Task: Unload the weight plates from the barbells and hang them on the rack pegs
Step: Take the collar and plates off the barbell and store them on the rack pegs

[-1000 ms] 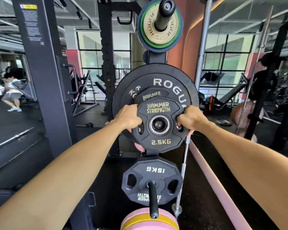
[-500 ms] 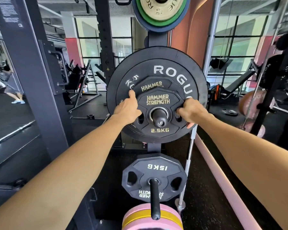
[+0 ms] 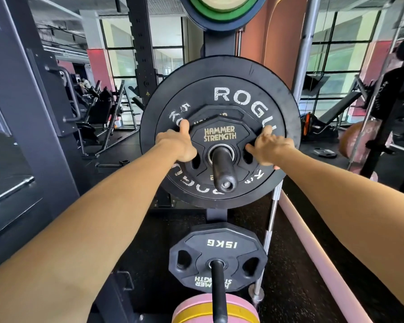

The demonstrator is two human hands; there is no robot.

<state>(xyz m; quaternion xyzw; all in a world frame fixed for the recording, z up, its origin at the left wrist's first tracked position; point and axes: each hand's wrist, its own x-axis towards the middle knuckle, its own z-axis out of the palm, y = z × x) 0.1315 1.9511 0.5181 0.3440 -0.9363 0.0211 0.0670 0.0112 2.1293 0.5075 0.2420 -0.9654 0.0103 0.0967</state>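
Both hands have loosened: the left hand (image 3: 177, 145) and right hand (image 3: 269, 148) now rest with fingers spread on the small Hammer Strength plate (image 3: 219, 136), no longer gripping it. It has slid fully back on the middle peg (image 3: 223, 170) against the Rogue plate (image 3: 219, 94).

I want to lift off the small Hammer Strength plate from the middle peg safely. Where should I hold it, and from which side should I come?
Probably by the grip slots on either side of the hub of the small Hammer Strength plate, one hand per side, coming from the front. It lies flat against the Rogue plate, so its rim offers little hold, and the peg points toward you, so it must slide straight off.
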